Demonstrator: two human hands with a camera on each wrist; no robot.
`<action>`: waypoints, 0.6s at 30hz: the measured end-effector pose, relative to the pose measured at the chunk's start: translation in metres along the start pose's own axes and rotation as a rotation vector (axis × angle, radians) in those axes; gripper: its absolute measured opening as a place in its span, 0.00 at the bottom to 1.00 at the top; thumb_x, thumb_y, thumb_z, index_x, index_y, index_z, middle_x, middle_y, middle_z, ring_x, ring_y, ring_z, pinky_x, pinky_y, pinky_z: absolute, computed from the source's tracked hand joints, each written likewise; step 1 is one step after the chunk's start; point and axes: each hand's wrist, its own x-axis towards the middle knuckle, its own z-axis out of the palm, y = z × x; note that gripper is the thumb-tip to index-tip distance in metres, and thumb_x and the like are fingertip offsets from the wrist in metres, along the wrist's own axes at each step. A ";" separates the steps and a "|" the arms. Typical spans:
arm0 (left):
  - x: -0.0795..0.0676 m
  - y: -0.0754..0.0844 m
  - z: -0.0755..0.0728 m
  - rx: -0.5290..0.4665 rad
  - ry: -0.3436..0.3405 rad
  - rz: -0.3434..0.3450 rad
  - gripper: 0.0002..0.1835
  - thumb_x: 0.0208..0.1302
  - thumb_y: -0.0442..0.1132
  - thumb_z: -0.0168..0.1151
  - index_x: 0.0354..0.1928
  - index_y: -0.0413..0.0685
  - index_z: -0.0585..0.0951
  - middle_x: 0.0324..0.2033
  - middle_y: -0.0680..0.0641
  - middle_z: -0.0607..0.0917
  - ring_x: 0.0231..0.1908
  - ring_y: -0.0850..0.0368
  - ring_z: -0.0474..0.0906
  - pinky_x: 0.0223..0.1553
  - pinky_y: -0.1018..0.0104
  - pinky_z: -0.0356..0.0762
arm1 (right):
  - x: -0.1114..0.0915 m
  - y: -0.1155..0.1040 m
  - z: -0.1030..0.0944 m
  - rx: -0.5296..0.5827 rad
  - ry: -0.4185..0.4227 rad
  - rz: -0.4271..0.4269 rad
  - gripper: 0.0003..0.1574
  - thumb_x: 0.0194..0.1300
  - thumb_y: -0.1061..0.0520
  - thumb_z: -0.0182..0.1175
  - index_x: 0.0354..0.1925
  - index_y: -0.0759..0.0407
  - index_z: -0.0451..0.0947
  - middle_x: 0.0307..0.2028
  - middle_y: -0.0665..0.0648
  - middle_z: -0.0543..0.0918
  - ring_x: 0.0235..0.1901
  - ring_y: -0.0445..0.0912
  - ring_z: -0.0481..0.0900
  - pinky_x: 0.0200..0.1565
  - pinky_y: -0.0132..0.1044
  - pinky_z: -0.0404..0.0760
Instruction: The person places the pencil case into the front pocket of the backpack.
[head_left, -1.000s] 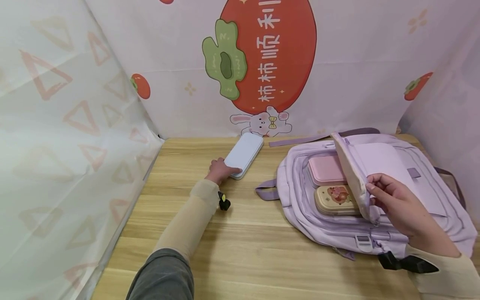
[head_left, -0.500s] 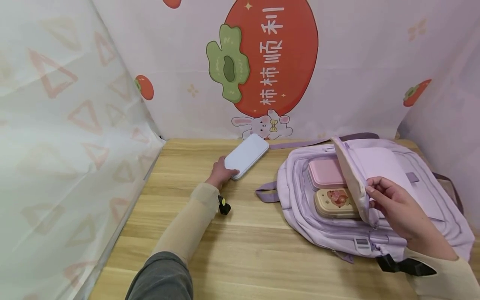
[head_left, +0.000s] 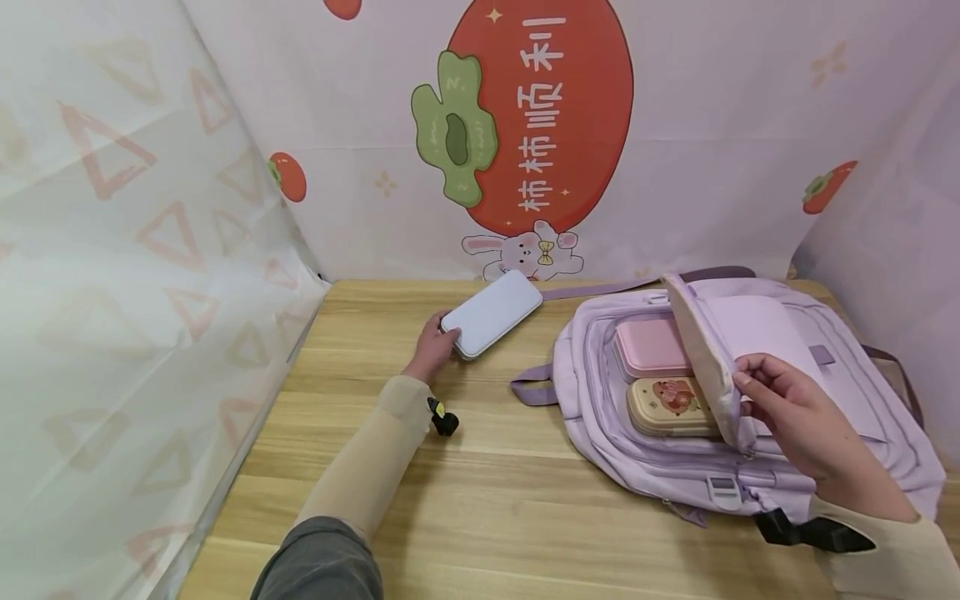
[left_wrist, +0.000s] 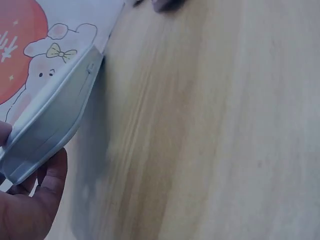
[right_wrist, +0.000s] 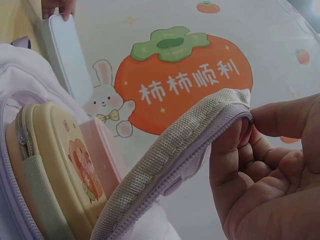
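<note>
My left hand [head_left: 435,346] grips the near end of a pale blue zippered case [head_left: 493,315], thumb on top and fingers beneath. In the left wrist view the case [left_wrist: 55,112] is tilted, with a shadow on the table beside it. My right hand [head_left: 798,417] pinches the zippered edge of the front flap [head_left: 701,350] of a lilac backpack [head_left: 600,450] and holds it raised. Inside the opened pocket lie a pink case [head_left: 651,346] and a cream case [head_left: 670,406] with a bear-like picture. The flap hides their right ends.
The backpack lies flat on the right of a wooden table [head_left: 510,517]. Its loop handle [head_left: 534,385] points left, and a purple strap [head_left: 600,289] runs along the back edge. A printed backdrop [head_left: 360,108] stands behind, with a white sheet [head_left: 112,333] at left.
The blue case has turned clockwise in my left hand, and its far end has swung right. My right hand keeps the flap up at about the same place.
</note>
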 end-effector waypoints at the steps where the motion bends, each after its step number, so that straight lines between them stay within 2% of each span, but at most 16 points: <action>1: -0.001 0.001 0.000 -0.029 -0.002 -0.010 0.27 0.78 0.29 0.51 0.76 0.34 0.61 0.71 0.32 0.66 0.61 0.42 0.72 0.59 0.53 0.75 | 0.000 0.000 0.000 0.000 0.002 0.002 0.16 0.80 0.71 0.45 0.48 0.56 0.77 0.36 0.50 0.75 0.35 0.40 0.73 0.35 0.28 0.76; 5: -0.004 0.004 0.000 -0.171 0.002 -0.045 0.25 0.79 0.29 0.50 0.74 0.36 0.62 0.62 0.34 0.67 0.49 0.48 0.76 0.47 0.61 0.79 | 0.001 0.000 0.000 0.007 0.015 0.010 0.17 0.79 0.72 0.45 0.48 0.55 0.77 0.36 0.50 0.75 0.35 0.40 0.72 0.34 0.28 0.75; 9: -0.008 0.011 0.001 -0.287 0.031 -0.049 0.23 0.78 0.27 0.51 0.70 0.36 0.62 0.55 0.39 0.66 0.41 0.54 0.76 0.40 0.67 0.79 | 0.001 0.000 -0.001 0.012 0.016 0.013 0.18 0.79 0.72 0.45 0.48 0.55 0.77 0.36 0.50 0.75 0.35 0.40 0.72 0.34 0.28 0.75; 13: -0.013 0.018 0.000 -0.328 0.034 -0.042 0.21 0.78 0.27 0.51 0.67 0.36 0.62 0.55 0.40 0.66 0.38 0.56 0.76 0.37 0.68 0.79 | 0.000 0.001 -0.001 0.008 0.015 0.018 0.17 0.80 0.71 0.46 0.48 0.55 0.77 0.37 0.50 0.76 0.36 0.40 0.73 0.35 0.28 0.76; 18: -0.016 0.023 -0.002 -0.346 -0.009 -0.047 0.19 0.78 0.27 0.50 0.66 0.38 0.62 0.55 0.40 0.66 0.40 0.54 0.76 0.38 0.67 0.79 | 0.000 0.000 -0.002 0.008 0.006 0.007 0.17 0.80 0.71 0.45 0.48 0.56 0.77 0.37 0.50 0.76 0.36 0.39 0.73 0.35 0.27 0.76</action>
